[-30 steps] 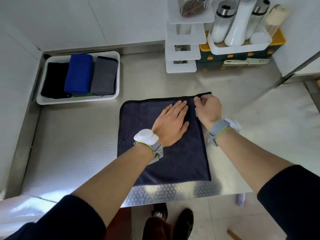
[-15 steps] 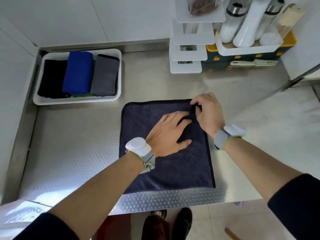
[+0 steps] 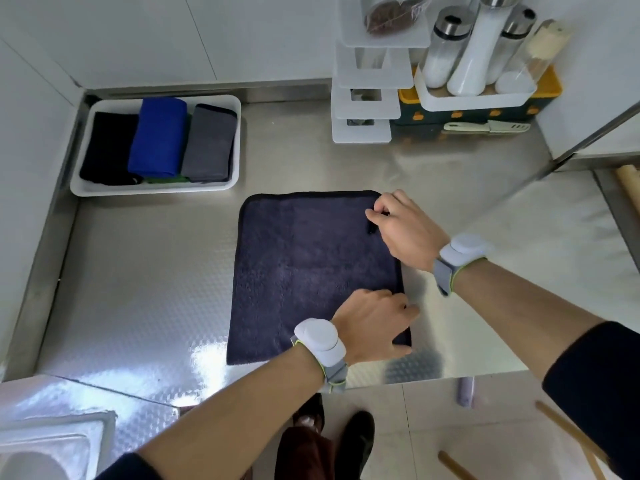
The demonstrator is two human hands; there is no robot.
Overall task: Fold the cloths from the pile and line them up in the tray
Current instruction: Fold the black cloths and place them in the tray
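Observation:
A dark navy cloth (image 3: 304, 268) lies spread flat on the steel counter. My right hand (image 3: 401, 226) pinches the cloth at its far right corner, beside a small black tag. Over the near right corner sits my left hand (image 3: 374, 323), fingers curled on the cloth's edge. At the back left stands a white tray (image 3: 156, 190) holding a black folded cloth (image 3: 107, 147), a blue one (image 3: 157, 136) and a grey one (image 3: 209, 143), side by side, with a bit of green cloth under them.
A white stepped rack (image 3: 367, 98) and a holder of jars and bottles (image 3: 478, 81) stand at the back right. The counter's front edge (image 3: 450, 375) runs just beyond the cloth's near side. A sink corner (image 3: 52, 441) shows at the bottom left.
My left hand has slid from the cloth's middle down to its near right corner. My right hand stays at the far right corner, and the cloth lies flatter.

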